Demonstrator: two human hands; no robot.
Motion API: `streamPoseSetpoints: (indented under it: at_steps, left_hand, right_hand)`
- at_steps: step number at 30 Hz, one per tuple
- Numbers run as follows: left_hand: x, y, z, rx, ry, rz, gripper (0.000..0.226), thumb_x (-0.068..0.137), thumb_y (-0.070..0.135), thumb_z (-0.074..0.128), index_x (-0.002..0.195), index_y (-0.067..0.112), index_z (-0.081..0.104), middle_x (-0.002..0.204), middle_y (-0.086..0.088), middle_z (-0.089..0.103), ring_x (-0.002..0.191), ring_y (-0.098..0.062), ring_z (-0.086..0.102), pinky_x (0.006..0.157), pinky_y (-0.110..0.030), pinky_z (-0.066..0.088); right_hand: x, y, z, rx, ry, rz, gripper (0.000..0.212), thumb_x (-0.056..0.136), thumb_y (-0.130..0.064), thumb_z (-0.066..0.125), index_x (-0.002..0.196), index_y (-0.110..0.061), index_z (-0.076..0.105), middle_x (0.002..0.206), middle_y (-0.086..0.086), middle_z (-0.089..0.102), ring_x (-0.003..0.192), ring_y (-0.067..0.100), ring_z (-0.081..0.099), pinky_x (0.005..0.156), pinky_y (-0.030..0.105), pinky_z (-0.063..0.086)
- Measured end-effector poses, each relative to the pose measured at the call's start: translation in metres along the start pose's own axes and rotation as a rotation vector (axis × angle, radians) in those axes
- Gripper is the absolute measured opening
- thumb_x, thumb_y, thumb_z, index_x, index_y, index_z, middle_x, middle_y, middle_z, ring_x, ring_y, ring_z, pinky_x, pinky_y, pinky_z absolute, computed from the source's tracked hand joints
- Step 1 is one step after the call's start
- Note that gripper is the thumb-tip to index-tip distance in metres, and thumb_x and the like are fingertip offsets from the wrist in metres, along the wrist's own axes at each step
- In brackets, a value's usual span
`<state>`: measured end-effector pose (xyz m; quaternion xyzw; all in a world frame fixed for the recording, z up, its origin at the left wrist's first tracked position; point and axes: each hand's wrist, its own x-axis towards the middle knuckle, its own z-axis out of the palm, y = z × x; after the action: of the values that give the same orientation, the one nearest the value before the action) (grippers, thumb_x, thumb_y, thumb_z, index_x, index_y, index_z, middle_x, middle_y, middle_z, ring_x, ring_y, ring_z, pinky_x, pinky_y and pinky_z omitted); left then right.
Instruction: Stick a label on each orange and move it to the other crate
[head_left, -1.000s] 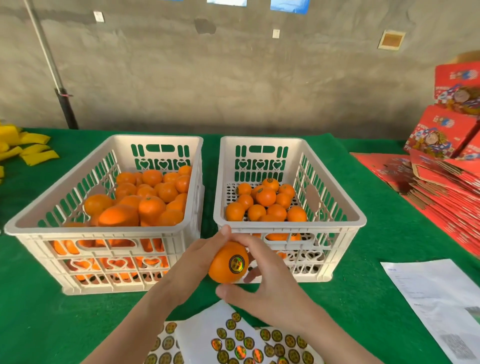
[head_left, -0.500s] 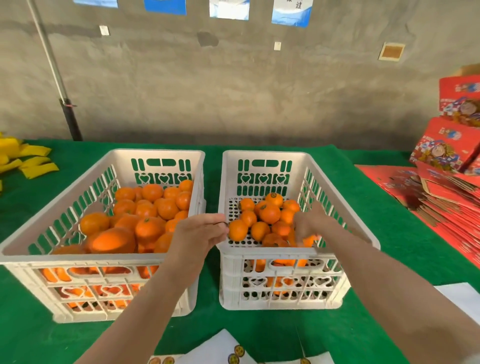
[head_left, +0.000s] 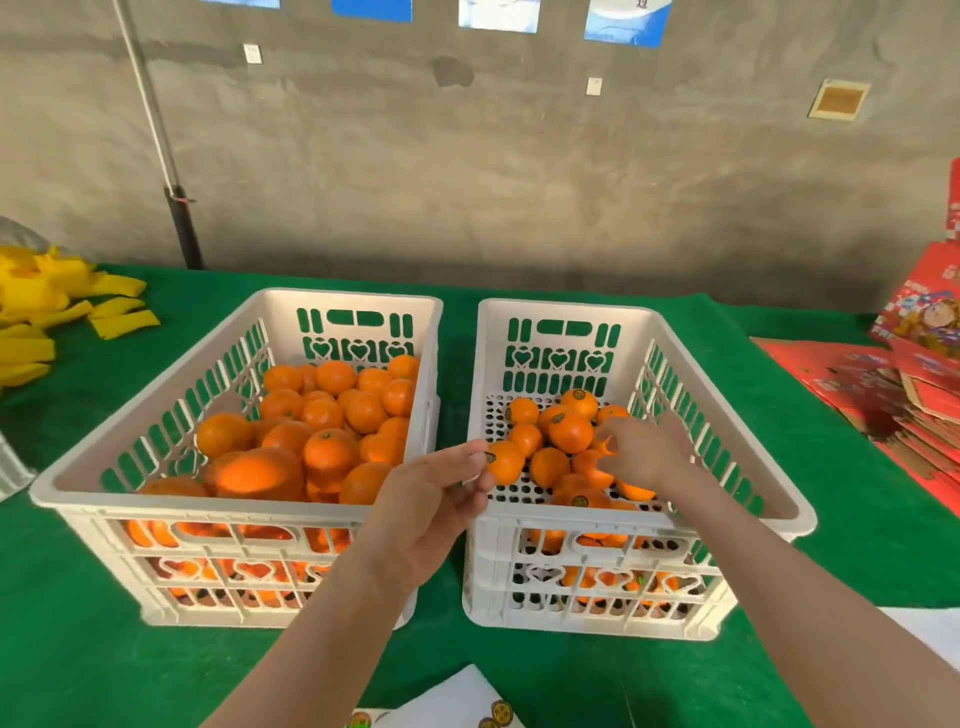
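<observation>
Bright, even daylight fills the scene, with a hard sunlit patch glaring on one orange in the left crate. Wide-angle distortion bows the wall pole and the edges of the counter. The right hand shows slight motion blur.

left crate heaped with oranges, right crate roomy up top, its oranges sit low, skinny gap between crates

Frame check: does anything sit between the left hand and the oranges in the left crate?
Nothing visible does. The left hand hovers at the near right corner of the left crate, whose top is open; the oranges lie heaped just beyond it. The right hand is over the right crate, out of the path.
</observation>
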<state>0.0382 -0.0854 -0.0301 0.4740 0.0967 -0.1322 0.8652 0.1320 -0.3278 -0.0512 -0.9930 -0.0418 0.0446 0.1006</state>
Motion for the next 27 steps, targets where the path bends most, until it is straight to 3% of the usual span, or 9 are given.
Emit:
streamPoseSetpoints:
  at_steps: [2, 4, 6, 9, 16, 18, 21, 24, 27]
  left_hand:
    - [-0.003, 0.002, -0.002, -0.086, -0.02, -0.038, 0.019, 0.085, -0.002, 0.059, 0.104, 0.001, 0.063, 0.061, -0.006, 0.062, 0.054, -0.012, 0.06, 0.05, -0.02, 0.051]
    - [-0.004, 0.003, -0.004, -0.132, -0.03, -0.05, 0.017, 0.086, -0.001, 0.057, 0.101, 0.002, 0.064, 0.061, -0.006, 0.061, 0.053, -0.012, 0.059, 0.048, -0.019, 0.05]
    - [-0.007, 0.003, -0.006, -0.155, -0.044, -0.051, 0.015, 0.087, -0.001, 0.055, 0.094, 0.003, 0.068, 0.062, -0.007, 0.062, 0.053, -0.012, 0.058, 0.047, -0.018, 0.049]
    - [-0.011, 0.005, -0.01, -0.176, -0.077, -0.054, 0.022, 0.089, 0.0, 0.054, 0.083, 0.005, 0.074, 0.064, -0.007, 0.063, 0.053, -0.011, 0.057, 0.047, -0.017, 0.049]
    - [-0.015, 0.009, -0.024, -0.094, -0.026, 0.073, 0.022, 0.091, 0.0, 0.054, 0.105, 0.009, 0.068, 0.081, -0.004, 0.072, 0.062, -0.013, 0.064, 0.053, -0.02, 0.052]
    - [-0.008, 0.019, -0.037, 0.114, 0.113, 0.232, 0.028, 0.091, 0.0, 0.054, 0.107, 0.018, 0.067, 0.09, 0.004, 0.073, 0.075, -0.016, 0.068, 0.059, -0.022, 0.053]
    - [0.018, 0.046, -0.067, 0.887, 0.417, 0.525, 0.041, 0.087, -0.002, 0.059, 0.121, 0.021, 0.058, 0.118, 0.005, 0.062, 0.088, -0.015, 0.064, 0.066, -0.022, 0.053]
    - [0.043, 0.077, -0.095, 1.564, 0.348, 0.337, 0.057, 0.082, 0.003, 0.061, 0.135, 0.017, 0.044, 0.121, -0.002, 0.055, 0.099, -0.019, 0.057, 0.074, -0.028, 0.051]
    - [0.056, 0.086, -0.11, 1.832, 0.111, 0.141, 0.051, 0.08, 0.014, 0.069, 0.126, 0.016, 0.048, 0.093, 0.006, 0.051, 0.08, -0.01, 0.051, 0.055, -0.016, 0.035]
  right_hand:
    - [-0.026, -0.034, -0.013, 0.485, 0.336, -0.14, 0.008, 0.09, -0.018, 0.062, 0.088, -0.021, 0.068, 0.087, -0.013, 0.066, 0.085, 0.008, 0.06, 0.065, 0.009, 0.043]
    - [-0.054, -0.071, -0.019, 0.732, 0.282, -0.378, 0.018, 0.089, -0.016, 0.064, 0.083, -0.032, 0.068, 0.082, -0.016, 0.069, 0.081, 0.001, 0.062, 0.068, 0.009, 0.044]
    - [-0.073, -0.096, -0.014, 0.711, 0.228, -0.507, 0.02, 0.088, -0.014, 0.065, 0.085, -0.033, 0.068, 0.081, -0.011, 0.069, 0.078, 0.004, 0.063, 0.07, 0.018, 0.049]
    - [-0.08, -0.113, -0.005, 0.761, 0.296, -0.49, 0.013, 0.084, -0.008, 0.068, 0.082, -0.021, 0.07, 0.073, -0.006, 0.066, 0.07, 0.008, 0.06, 0.066, 0.021, 0.049]
    - [-0.079, -0.136, 0.008, 0.682, 0.419, -0.482, 0.022, 0.085, -0.001, 0.064, 0.072, -0.018, 0.059, 0.069, -0.005, 0.06, 0.065, 0.011, 0.056, 0.062, 0.023, 0.047]
    - [-0.076, -0.138, 0.008, 0.674, 0.448, -0.471, 0.024, 0.086, -0.001, 0.062, 0.073, -0.02, 0.056, 0.07, -0.006, 0.059, 0.067, 0.011, 0.056, 0.062, 0.024, 0.046]
    - [-0.07, -0.137, 0.006, 0.732, 0.446, -0.458, 0.021, 0.087, -0.001, 0.061, 0.076, -0.017, 0.057, 0.073, -0.006, 0.058, 0.07, 0.007, 0.055, 0.066, 0.019, 0.046]
    - [-0.065, -0.136, 0.005, 0.731, 0.434, -0.445, 0.016, 0.088, -0.003, 0.062, 0.078, -0.015, 0.059, 0.076, -0.006, 0.059, 0.073, 0.006, 0.055, 0.069, 0.019, 0.047]
    - [-0.062, -0.135, 0.007, 0.728, 0.4, -0.412, 0.016, 0.089, -0.005, 0.062, 0.081, -0.019, 0.057, 0.08, -0.009, 0.058, 0.076, 0.003, 0.056, 0.071, 0.018, 0.047]
